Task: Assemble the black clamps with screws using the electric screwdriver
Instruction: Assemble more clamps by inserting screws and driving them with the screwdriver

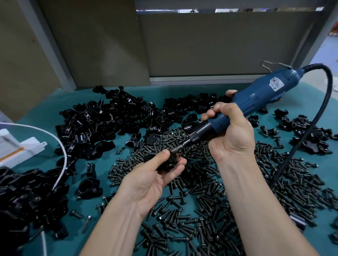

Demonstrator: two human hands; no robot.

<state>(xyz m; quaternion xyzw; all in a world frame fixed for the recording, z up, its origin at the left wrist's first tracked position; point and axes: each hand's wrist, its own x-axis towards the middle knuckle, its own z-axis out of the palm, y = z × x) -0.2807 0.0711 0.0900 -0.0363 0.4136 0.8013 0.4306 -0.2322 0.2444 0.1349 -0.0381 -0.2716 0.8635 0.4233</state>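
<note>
the left hand [154, 178] cups a black clamp [168, 162] above the teal table [126, 140]. the right hand [228, 125] grips the blue electric screwdriver [246, 104], its bit pressed down onto the clamp. loose screws [214, 193] and clamp parts [106, 118] cover the table.

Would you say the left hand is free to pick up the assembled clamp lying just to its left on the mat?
Probably not yet: the left hand is shut on a black clamp under the electric screwdriver tip. The assembled clamp on the mat lies close with nothing over it, so the way is open once the hand empties.
</note>
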